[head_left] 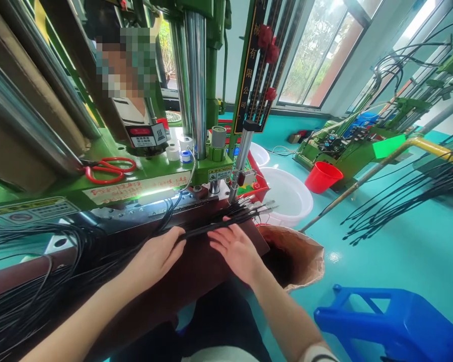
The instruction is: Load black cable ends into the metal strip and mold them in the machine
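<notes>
A bundle of thin black cables (204, 230) lies along the brown work surface (211, 266), its pale, metallic-looking ends (264, 207) pointing right. My left hand (160, 254) is closed around the bundle, with thumb and fingers curled over it. Against the same cables, further right, my right hand (237, 249) rests with its fingers stretched out and slightly apart; it does not wrap round them. More long black cables (33, 301) spread across the left side of the surface. Behind both hands stands the green machine (166, 188) with its metal mould area.
Red-handled scissors (109, 171) and small white rolls (172, 152) sit on the machine ledge. To the right are a paper sack (305, 256), a white tub (287, 193), a red bucket (323, 177), a blue stool (396, 322) and cables hanging from a pole (362, 183).
</notes>
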